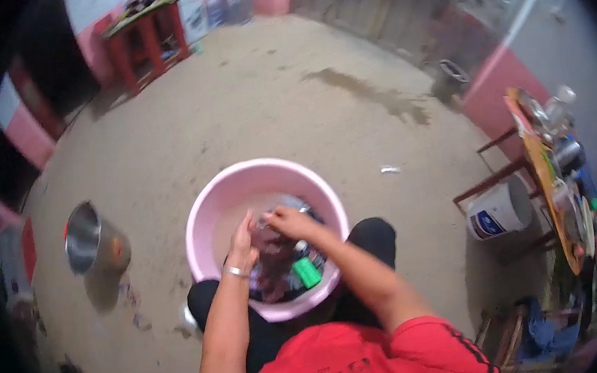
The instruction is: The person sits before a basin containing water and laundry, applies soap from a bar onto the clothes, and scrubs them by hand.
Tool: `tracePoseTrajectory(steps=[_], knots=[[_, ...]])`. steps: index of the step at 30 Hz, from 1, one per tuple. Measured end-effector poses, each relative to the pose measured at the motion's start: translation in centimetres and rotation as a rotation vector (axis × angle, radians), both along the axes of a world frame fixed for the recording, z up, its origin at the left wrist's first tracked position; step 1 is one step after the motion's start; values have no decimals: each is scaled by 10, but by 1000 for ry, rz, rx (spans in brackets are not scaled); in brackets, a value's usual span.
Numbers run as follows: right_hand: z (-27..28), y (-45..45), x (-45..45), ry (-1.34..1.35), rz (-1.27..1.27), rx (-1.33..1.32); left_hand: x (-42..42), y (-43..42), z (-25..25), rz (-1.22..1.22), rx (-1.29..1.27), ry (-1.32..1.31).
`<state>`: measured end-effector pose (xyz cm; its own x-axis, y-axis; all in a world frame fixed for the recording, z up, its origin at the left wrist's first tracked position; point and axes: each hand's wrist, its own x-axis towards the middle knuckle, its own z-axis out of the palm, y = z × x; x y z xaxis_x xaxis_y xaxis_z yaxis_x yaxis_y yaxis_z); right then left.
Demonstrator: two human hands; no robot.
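Note:
Between my knees stands a round pink tub (198,226) with wet, dark clothes inside. A maroon cloth (273,262) hangs below my hands and trails down into the tub. My right hand (291,222) is closed, gripping the upper part of this cloth. Facing it, my left hand (243,243) has its fingers stretched out and its palm beside the cloth; a bracelet circles that wrist. A bright green object (307,273), blocky in shape, lies on the clothes near the tub's right front wall. Its kind cannot be made out.
A metal bucket (99,241) stands to the left. On the right, a wooden table (547,188) carries dishes and bottles, with a white bucket (500,209) beside it. A red table (143,41) and large plastic bottles (228,8) are at the back. One floor patch (368,93) looks wet.

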<state>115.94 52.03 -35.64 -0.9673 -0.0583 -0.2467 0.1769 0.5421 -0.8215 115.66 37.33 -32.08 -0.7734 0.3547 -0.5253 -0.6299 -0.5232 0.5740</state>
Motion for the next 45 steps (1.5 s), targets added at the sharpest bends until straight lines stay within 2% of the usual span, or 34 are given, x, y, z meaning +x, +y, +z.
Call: tracePoseTrajectory(steps=[1, 2, 3, 4, 5, 7, 8, 10, 11, 12, 13, 14, 15, 16, 18, 19, 20, 22, 23, 25, 26, 28, 29, 31, 32, 34, 35, 36, 38, 40, 42, 43, 44, 45], knots=[[-1, 14, 5, -105, 170, -85, -18, -18, -33, -40, 31, 69], [21, 25, 15, -101, 346, -6, -30, -39, -70, -82, 62, 132], [33, 30, 19, -13, 443, 230, -23, -43, -54, -132, 7, 220], [56, 31, 22, -58, 398, 236, -16, -37, -30, -196, -40, 320], [41, 42, 12, 31, 321, 249, -10, -40, -23, -183, -53, 297], [76, 51, 10, 307, 115, -31, -2, -41, -16, -656, -533, 598], [89, 56, 5, 363, 170, -59, -4, -40, -18, -661, -531, 598], [69, 62, -6, 256, -80, -429, -7, -40, -26, -620, -729, 434], [65, 63, -13, 259, -77, -430, -10, -40, -28, -497, -665, 573], [60, 63, -20, 202, -233, -698, -11, -41, -32, -490, -670, 574], [54, 60, -25, 133, -391, -967, -9, -36, -25, -258, -327, 488], [44, 53, -28, 131, -384, -977, -7, -31, -18, -27, 11, 395], [33, 44, -30, 119, -332, -955, -12, -23, -14, 140, 146, 294], [25, 30, -29, 103, -279, -931, -19, -23, -23, 149, 138, 294], [48, -32, 1, 302, -166, -583, -29, -27, -57, 289, 180, -18], [54, -61, 18, 579, 30, -319, -24, -29, -61, 152, 194, 24], [54, -81, 28, 845, 223, -44, -29, -40, -84, 25, 60, 5], [43, -93, 21, 764, 97, 48, -17, -34, -106, 105, -56, 353], [35, -97, 17, 683, -25, 143, -11, -24, -90, 101, -61, 332], [4, -65, -23, 616, -18, 326, -5, -2, -35, 283, 177, -121], [-4, -66, -28, 599, -22, 323, -10, 0, -82, 225, 177, -10], [-15, -67, -30, 758, -167, 235, -6, 0, -49, 328, 101, -145], [-4, -75, -20, 757, -127, 169, -10, -8, -67, 340, 104, -155], [2, -90, 8, 624, -29, -62, -22, -34, -107, -17, 652, 265], [4, -88, 6, 623, -28, -65, -17, -28, -86, -14, 649, 265], [8, -72, 1, 673, -181, 105, -4, -5, -46, 175, 111, -72], [4, -54, -9, 552, -232, 132, -8, 3, -38, 140, -39, -195], [-1, -37, -10, 568, -243, 140, -14, 1, -50, 128, -33, -179], [0, -6, -14, 143, 7, 78, -30, -20, -91, 33, 226, 10], [9, 16, 4, 26, 118, -45, -29, -26, -66, 39, 174, 96], [43, 29, 17, -60, 484, 8, -16, -21, -27, -157, -27, 243], [73, 32, 19, -212, 333, -161, -9, -20, -18, -246, -156, 435], [71, 43, 12, -133, 213, -310, -5, -21, -15, -255, -150, 445], [71, 56, 5, -120, 165, -424, -1, -26, -13, -431, -379, 649]])
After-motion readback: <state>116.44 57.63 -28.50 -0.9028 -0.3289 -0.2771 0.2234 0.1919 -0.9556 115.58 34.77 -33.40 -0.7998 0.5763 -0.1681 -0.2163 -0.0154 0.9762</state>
